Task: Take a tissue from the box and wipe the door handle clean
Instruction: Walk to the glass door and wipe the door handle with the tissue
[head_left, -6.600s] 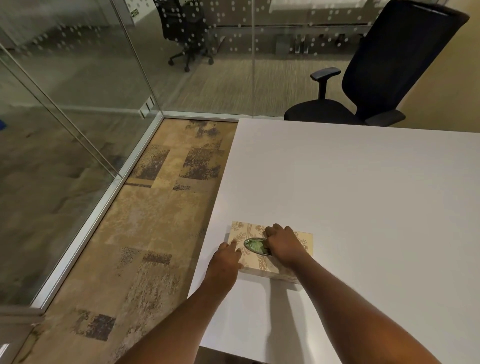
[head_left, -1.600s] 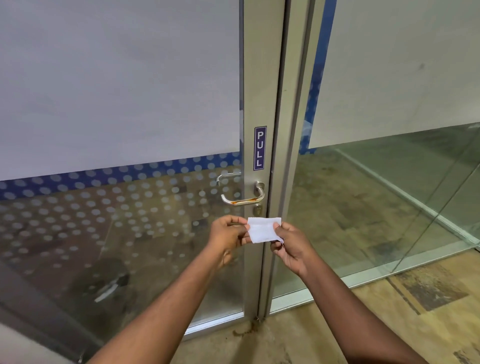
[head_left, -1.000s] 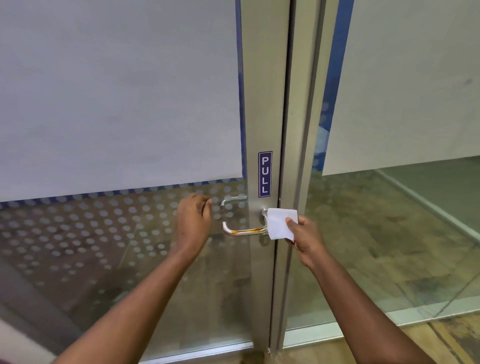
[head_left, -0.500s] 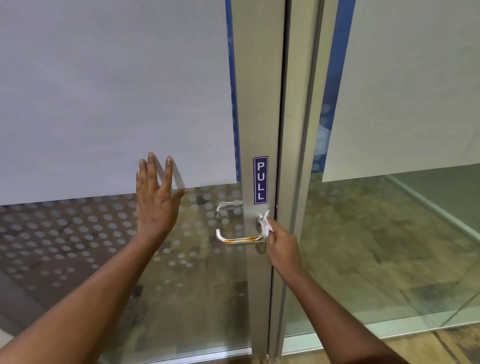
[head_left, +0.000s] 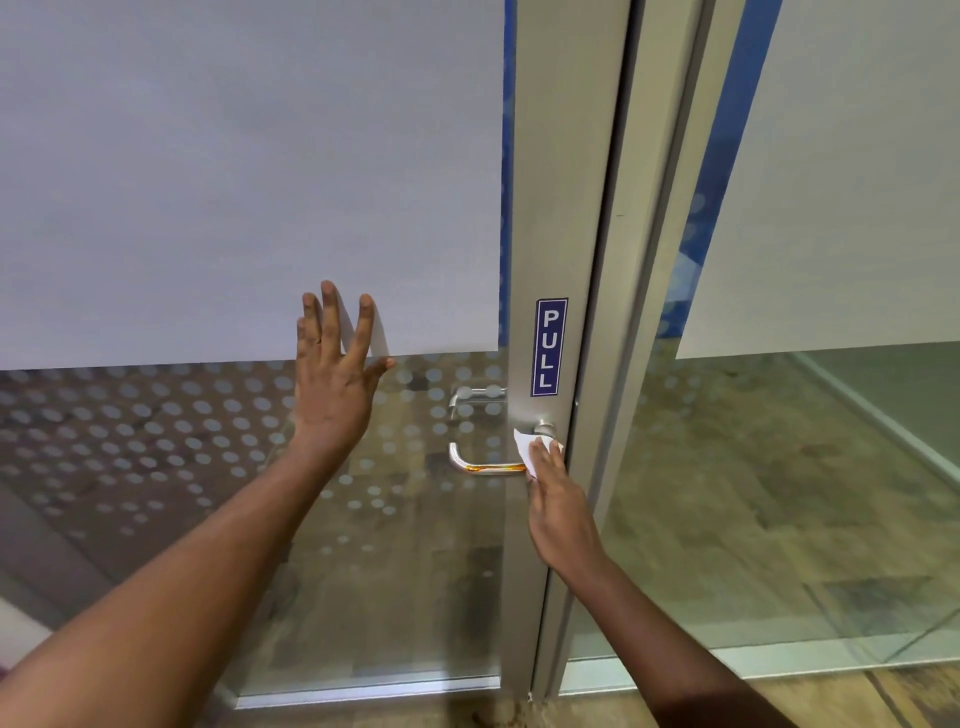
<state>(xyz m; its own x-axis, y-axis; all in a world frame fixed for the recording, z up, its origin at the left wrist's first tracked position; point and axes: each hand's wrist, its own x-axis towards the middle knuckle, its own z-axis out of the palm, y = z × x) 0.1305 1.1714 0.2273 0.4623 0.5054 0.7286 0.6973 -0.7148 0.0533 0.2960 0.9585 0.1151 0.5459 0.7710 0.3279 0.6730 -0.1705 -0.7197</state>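
left hand (head_left: 332, 384): fingers spread, arm extended | right hand (head_left: 558, 506): pinching, arm extended

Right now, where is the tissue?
In the head view the tissue is right of centre, pressed by the right hand against the door handle at its pivot end, just below the PULL sign.

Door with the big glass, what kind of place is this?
Probably an office. The metal-framed glass door has frosted film and dots, a PULL sign sits above the lever handle, and a glass partition stands beside it.
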